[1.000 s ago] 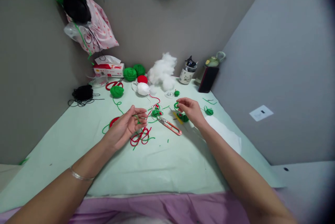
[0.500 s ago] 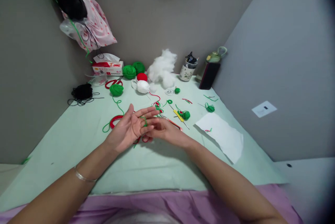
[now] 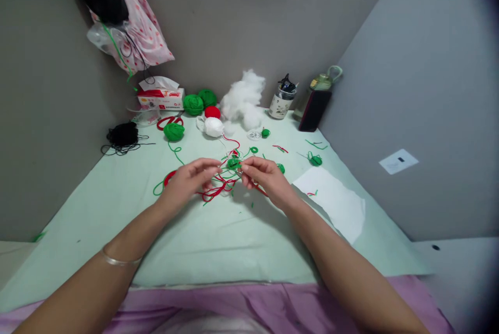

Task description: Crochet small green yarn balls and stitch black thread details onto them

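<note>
My left hand (image 3: 191,180), fingers bent and thumb toward the index finger, pinches a thin green yarn (image 3: 228,169). Facing it across a small gap, my right hand (image 3: 268,178) has thumb and forefinger pressed together on the same yarn. Directly behind the fingertips a small green bundle (image 3: 234,162) shows; I cannot tell whether it is held or lies on the table. Below and between the hands lies a tangle of red yarn (image 3: 220,188). A red ring-shaped thing (image 3: 169,178) is partly hidden behind my left hand.
Green yarn balls (image 3: 173,131), a white ball (image 3: 213,127), red scissors (image 3: 169,123), a tissue box (image 3: 161,100) and white stuffing (image 3: 244,100) stand toward the back. Black yarn (image 3: 122,136) lies left. At right are white paper (image 3: 335,201), a phone (image 3: 315,110) and a jar (image 3: 281,104).
My left hand has turned from palm up with spread fingers and green yarn around them to bent fingers. My hands have drawn apart, uncovering the red tangle; my right hand moved right.
</note>
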Motion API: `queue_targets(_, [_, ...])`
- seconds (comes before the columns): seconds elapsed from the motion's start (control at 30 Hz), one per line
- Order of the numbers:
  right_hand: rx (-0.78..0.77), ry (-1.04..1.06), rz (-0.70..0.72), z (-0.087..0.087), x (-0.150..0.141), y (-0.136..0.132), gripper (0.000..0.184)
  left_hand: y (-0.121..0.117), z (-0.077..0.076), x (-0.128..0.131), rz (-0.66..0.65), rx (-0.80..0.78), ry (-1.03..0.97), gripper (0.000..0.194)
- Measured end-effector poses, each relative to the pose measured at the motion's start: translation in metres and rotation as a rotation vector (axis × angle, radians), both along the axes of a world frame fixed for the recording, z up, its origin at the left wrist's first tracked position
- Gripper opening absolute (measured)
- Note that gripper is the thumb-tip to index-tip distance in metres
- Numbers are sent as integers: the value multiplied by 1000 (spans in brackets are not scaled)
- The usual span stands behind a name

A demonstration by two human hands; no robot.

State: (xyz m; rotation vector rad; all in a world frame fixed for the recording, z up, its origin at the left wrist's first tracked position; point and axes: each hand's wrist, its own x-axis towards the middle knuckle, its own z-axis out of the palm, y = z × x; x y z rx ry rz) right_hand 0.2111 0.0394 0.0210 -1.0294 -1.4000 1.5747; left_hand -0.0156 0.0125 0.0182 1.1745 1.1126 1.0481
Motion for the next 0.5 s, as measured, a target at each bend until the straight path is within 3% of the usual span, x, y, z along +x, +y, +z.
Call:
queue_targets(0.07, [-14, 27, 2, 0, 0, 0, 34, -5, -2, 6, -152, 18, 124, 28])
queue_targets(0.17, [-54, 63, 16, 0, 1, 1, 35, -4, 1, 2, -241, 1, 52, 23])
queue_targets(0.4, [-113, 71, 50, 0, 4, 3, 39, 19, 17, -37, 196, -61, -594, 11])
queue_targets(0.5, [-59, 14, 78, -2, 4, 3, 34, 25, 19, -45, 286, -76, -691, 17])
